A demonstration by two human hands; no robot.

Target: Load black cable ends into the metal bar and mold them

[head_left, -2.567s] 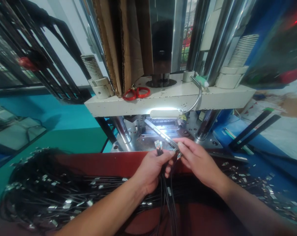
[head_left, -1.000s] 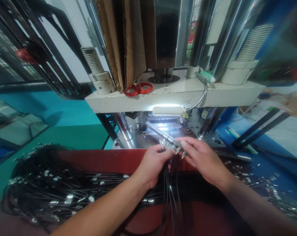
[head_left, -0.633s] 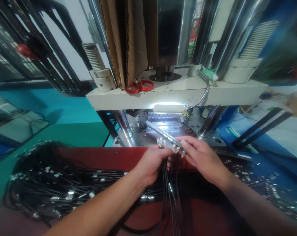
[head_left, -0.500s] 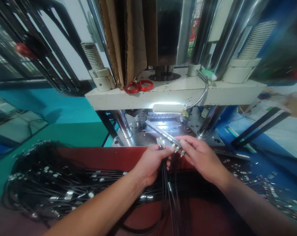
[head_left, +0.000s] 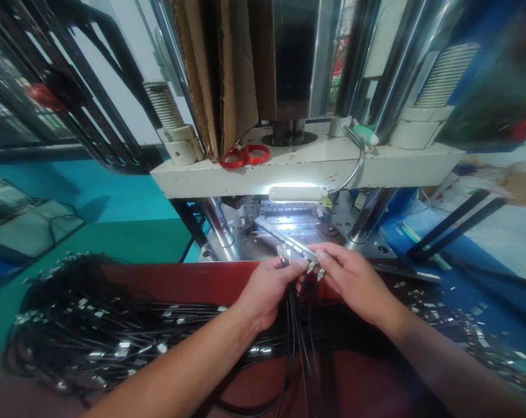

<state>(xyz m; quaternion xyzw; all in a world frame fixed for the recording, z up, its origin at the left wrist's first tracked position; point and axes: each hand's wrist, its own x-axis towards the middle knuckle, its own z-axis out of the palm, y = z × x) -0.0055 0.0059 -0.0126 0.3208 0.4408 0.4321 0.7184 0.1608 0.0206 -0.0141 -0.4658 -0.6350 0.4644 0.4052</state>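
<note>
My left hand [head_left: 263, 293] is closed around several black cables [head_left: 294, 331], whose metal connector ends [head_left: 284, 253] stick up above the thumb. My right hand [head_left: 352, 276] pinches the near end of a narrow metal bar [head_left: 284, 235] with slots along it. The bar slants up and to the left, towards the lit bed of the press. Just below its near end, between the two hands, a couple of cable connectors [head_left: 310, 267] show. My left thumb reaches towards them; whether they sit in the bar I cannot tell.
The press's pale crossbeam [head_left: 306, 168] spans above my hands, with red-handled scissors [head_left: 245, 155] and a lit lamp [head_left: 295, 193] on it. Cables with metal ends [head_left: 115, 342] lie piled at left on the red surface [head_left: 158, 278]. More small connectors [head_left: 467, 331] lie at right.
The view has shifted slightly. My hands stay close together with the bar and cables, and the connectors by the bar's near end have moved a little; fewer of them show.
</note>
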